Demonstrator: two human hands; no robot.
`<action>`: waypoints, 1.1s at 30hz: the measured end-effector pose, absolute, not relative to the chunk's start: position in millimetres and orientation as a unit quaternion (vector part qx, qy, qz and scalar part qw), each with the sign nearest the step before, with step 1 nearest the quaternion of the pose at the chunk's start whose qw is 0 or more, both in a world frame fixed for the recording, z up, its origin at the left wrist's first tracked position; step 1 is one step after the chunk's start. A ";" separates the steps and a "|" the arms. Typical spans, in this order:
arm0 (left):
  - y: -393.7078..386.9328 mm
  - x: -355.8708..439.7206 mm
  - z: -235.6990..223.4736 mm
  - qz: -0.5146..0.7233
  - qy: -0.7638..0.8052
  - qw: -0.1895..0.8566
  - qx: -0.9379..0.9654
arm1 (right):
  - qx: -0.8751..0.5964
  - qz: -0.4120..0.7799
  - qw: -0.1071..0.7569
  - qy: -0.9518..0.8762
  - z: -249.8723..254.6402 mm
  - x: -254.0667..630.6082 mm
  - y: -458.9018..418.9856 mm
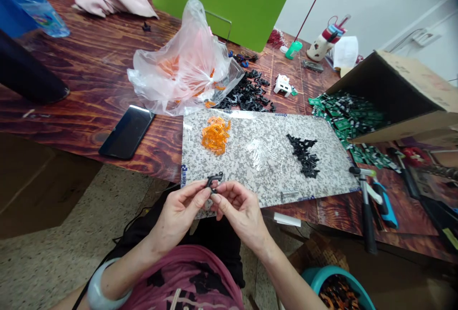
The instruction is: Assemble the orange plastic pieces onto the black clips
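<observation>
Maroon shirt below, worker's left hand and right hand, both nearly closed, pinch curved black clip over near edge of speckled slab; glossy orange pieces heaped beyond.

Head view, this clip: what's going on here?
A person holds a small curved black part in the left hand, at the near edge of a speckled board. The right hand has its fingertips at the part's lower end; whether they pinch anything else is hidden. On the board lie orange pieces, clear pieces and a black pile, left to right. Past its right end, green circuit boards spill from a cardboard box.
</observation>
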State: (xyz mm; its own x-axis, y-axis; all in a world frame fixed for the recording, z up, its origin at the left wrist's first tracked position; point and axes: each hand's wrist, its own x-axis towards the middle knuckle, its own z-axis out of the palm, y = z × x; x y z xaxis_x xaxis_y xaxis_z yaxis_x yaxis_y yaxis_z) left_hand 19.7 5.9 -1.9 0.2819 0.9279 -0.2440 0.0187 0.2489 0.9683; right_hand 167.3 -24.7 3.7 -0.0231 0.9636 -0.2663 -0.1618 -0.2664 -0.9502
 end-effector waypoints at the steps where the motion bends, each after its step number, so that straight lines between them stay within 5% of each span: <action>1: 6.1 19.5 -0.9 0.360 0.483 0.624 0.498 | -0.529 0.593 0.459 -0.397 4.4 169.8 -24.3; 7: 6.9 14.8 3.1 0.299 0.435 0.666 0.527 | -0.599 0.456 0.429 -0.500 15.6 189.9 -14.8; 19: 1.4 15.3 -5.7 0.299 0.419 0.536 0.669 | -0.559 0.483 0.420 -0.527 19.8 179.9 -21.5; 28: -8.1 16.0 7.7 0.314 0.372 0.551 0.678 | -0.547 0.363 0.432 -0.618 32.2 173.5 -27.5; 33: -4.7 19.5 -2.6 0.321 0.427 0.591 0.605 | -0.546 0.403 0.415 -0.606 23.3 174.7 -14.3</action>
State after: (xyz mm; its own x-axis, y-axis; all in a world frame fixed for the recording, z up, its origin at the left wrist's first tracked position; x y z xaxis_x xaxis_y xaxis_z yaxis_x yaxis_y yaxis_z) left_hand 19.5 -4.7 -2.6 0.4300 0.8953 -0.1166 0.1366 0.0631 0.9886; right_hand 174.7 -14.3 23.3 -0.0604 0.9961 0.0636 0.3272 0.0799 -0.9416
